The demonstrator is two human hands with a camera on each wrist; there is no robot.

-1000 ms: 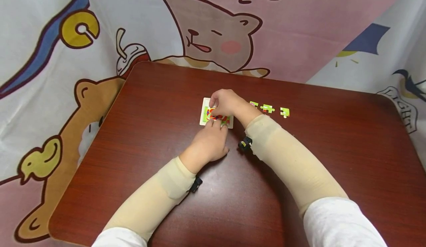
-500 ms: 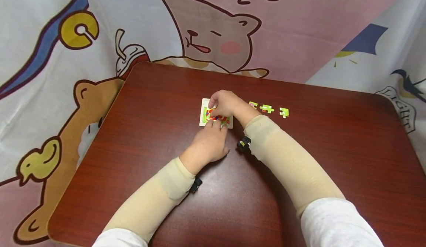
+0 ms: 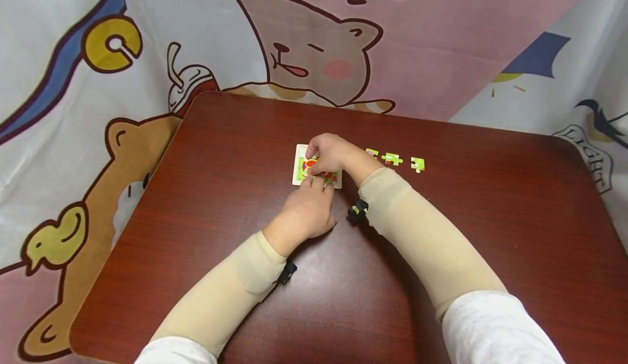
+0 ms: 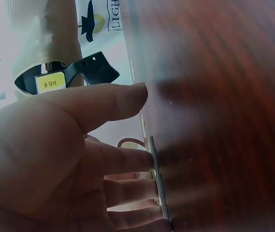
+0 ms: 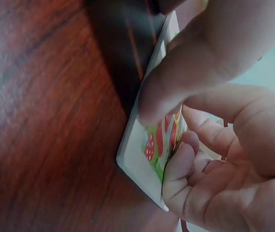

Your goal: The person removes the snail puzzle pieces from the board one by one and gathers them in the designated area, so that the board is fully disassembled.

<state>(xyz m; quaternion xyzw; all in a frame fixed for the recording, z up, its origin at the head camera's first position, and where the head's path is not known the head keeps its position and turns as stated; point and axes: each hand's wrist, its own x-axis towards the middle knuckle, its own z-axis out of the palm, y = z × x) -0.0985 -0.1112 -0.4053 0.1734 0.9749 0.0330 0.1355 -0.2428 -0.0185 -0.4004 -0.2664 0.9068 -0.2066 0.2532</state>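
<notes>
A small jigsaw puzzle in a pale tray (image 3: 296,174) lies on the table, partly covered by both hands. My right hand (image 3: 330,152) arches over it, with thumb and fingertips pinching a red and yellow puzzle piece (image 3: 309,166) low against the picture. In the right wrist view the curled fingers (image 5: 180,169) hide most of the piece, while a red mushroom print (image 5: 149,147) shows near the tray's corner. My left hand (image 3: 308,209) rests its extended fingertips on the tray's near edge, thumb held apart. In the left wrist view those fingers (image 4: 127,162) meet the thin tray edge.
Three loose green puzzle pieces lie in a row right of the tray: one partly behind the right wrist (image 3: 373,152), one in the middle (image 3: 392,159), one farthest right (image 3: 417,164). A brown wooden table (image 3: 235,151) carries everything. A cartoon-printed curtain (image 3: 417,42) hangs behind.
The red and yellow piece turns slightly and sits a little flatter under the right fingers. The left hand stays in place; the whole view drifts slightly.
</notes>
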